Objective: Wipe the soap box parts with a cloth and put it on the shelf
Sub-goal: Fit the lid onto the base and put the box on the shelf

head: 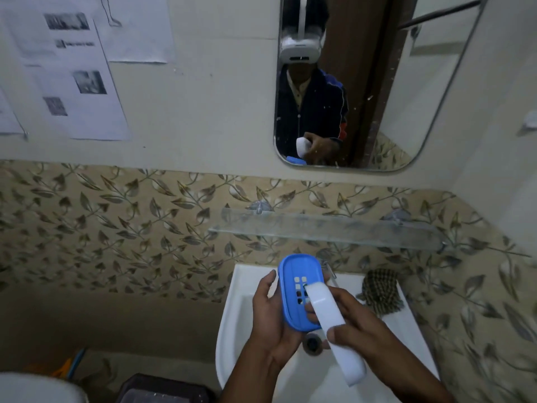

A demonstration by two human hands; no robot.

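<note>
Over the sink, my left hand [268, 318] holds the blue soap box tray [295, 289], a rounded part with square drain holes, tilted up towards me. My right hand [351, 324] grips the white soap box part [334, 327], held on edge and overlapping the blue tray's lower right side. A checked cloth [380, 292] lies bunched on the sink's back right rim, apart from both hands. The glass shelf [328, 231] is mounted on the tiled wall just above the sink and carries nothing.
The white sink [241, 309] sits below my hands, its drain [312, 343] showing between my wrists. A tap is partly hidden behind the blue tray. A mirror [406, 97] hangs above the shelf. Papers [72, 80] are stuck on the wall at the left. A dark bin [162, 391] stands bottom left.
</note>
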